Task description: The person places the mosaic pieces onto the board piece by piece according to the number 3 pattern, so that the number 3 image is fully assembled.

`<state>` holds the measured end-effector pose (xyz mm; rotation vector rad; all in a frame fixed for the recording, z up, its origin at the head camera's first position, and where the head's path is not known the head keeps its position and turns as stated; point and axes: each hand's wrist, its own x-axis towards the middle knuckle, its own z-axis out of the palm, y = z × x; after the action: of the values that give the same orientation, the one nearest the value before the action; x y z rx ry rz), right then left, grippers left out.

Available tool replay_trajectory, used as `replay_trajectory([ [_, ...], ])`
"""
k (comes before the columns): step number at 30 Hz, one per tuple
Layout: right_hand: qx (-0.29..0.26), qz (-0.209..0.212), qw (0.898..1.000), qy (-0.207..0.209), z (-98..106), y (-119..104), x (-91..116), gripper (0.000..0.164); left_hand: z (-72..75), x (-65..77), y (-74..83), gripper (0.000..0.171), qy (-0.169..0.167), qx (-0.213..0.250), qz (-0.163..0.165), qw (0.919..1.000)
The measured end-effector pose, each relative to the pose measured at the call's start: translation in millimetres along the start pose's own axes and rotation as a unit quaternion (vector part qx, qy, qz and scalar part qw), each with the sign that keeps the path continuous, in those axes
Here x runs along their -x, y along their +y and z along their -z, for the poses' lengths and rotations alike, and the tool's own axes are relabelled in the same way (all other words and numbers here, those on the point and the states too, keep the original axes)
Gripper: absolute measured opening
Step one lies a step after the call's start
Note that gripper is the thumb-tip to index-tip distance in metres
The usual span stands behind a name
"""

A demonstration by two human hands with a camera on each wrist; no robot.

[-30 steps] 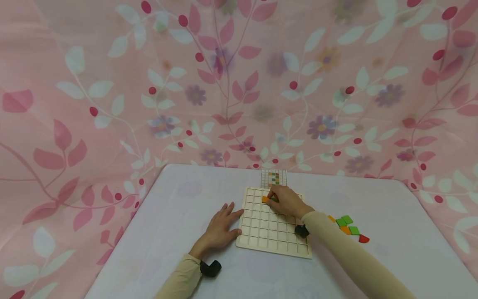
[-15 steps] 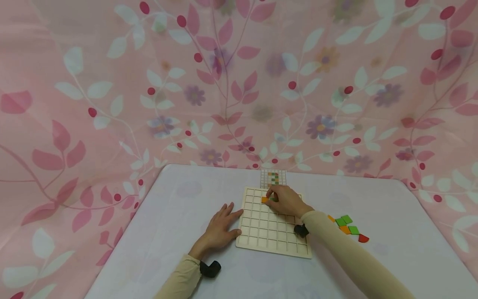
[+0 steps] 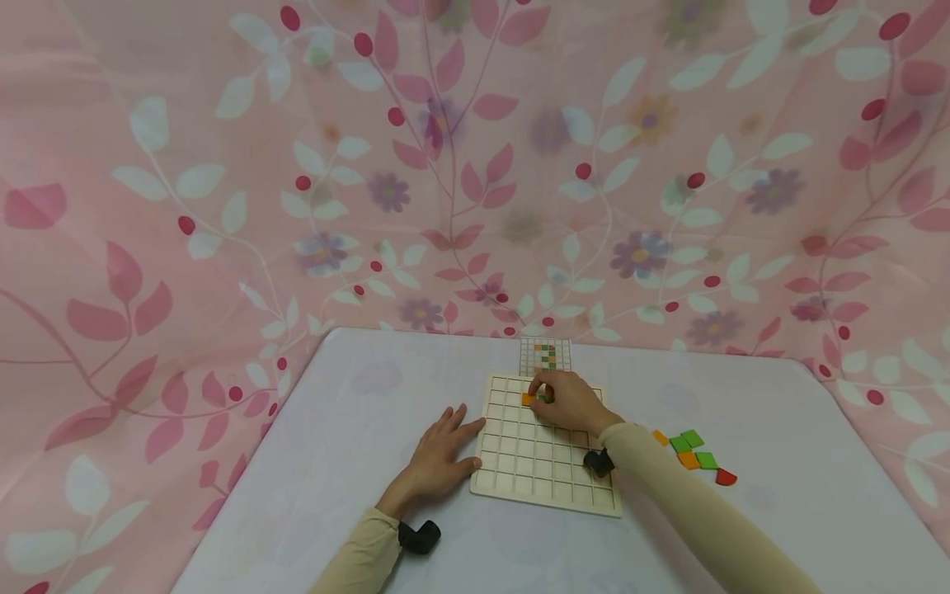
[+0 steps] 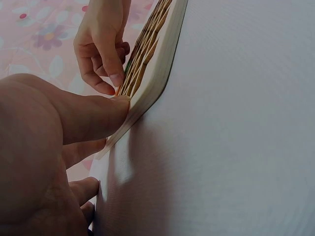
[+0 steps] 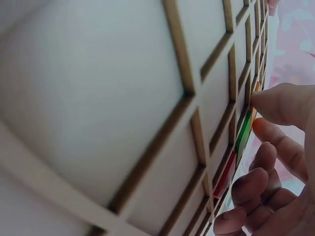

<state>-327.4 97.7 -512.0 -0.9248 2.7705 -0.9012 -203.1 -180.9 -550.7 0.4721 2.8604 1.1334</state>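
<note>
A pale wooden grid board point(image 3: 512, 478) lies on the table. My right hand point(image 3: 570, 402) is over its far part, thumb and index finger pinching a small orange tile point(image 3: 528, 399) in one of the cells. Beside that tile, a green tile point(image 5: 243, 132) and a red tile point(image 5: 225, 175) sit in neighbouring cells, seen in the right wrist view; from the head, the hand mostly covers them. My left hand point(image 3: 439, 458) rests at the board's left edge with fingers spread, and its thumb point(image 4: 106, 114) touches the rim in the left wrist view.
A small printed card point(image 3: 528, 358) with a coloured grid pattern lies just beyond the board. To the right are several loose tiles, among them a green one point(image 3: 707, 460), an orange one point(image 3: 688, 460) and a red one point(image 3: 726, 477). A floral curtain point(image 3: 475, 165) hangs behind the table.
Hardly anything differs: both hands keep their places, the right still at the orange tile. The whole head view shifts by a few pixels.
</note>
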Motion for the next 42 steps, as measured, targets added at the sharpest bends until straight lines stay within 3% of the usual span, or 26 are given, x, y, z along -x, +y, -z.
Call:
replay_trajectory([
  [14, 0.012, -0.010, 1.000, 0.021, -4.7, 3.0, 4.5, 0.016, -3.2, 1.2, -0.5, 0.062, -0.004, 0.000, -0.007, 1.0000],
  [19, 0.002, -0.010, 0.999, 0.035, -4.3, 3.5, 7.9, 0.024, -3.8, 1.7, 1.8, 0.062, -0.006, 0.004, -0.005, 1.0000],
  [28, 0.041, -0.031, 0.998, 0.037, 30.2, 8.5, 19.9, 0.017, -2.5, 0.8, 3.9, 0.063, -0.003, 0.004, -0.006, 1.0000],
  [36, 0.097, -0.072, 0.992, 0.035, 61.0, 39.7, 41.6, 0.018, 6.5, 2.7, 13.4, 0.063, -0.011, 0.000, -0.005, 0.9999],
  [42, 0.101, -0.082, 0.991, 0.039, 79.2, 61.9, 67.5, 0.021, 12.2, 3.8, 17.1, 0.062, -0.018, -0.008, -0.011, 0.9998],
])
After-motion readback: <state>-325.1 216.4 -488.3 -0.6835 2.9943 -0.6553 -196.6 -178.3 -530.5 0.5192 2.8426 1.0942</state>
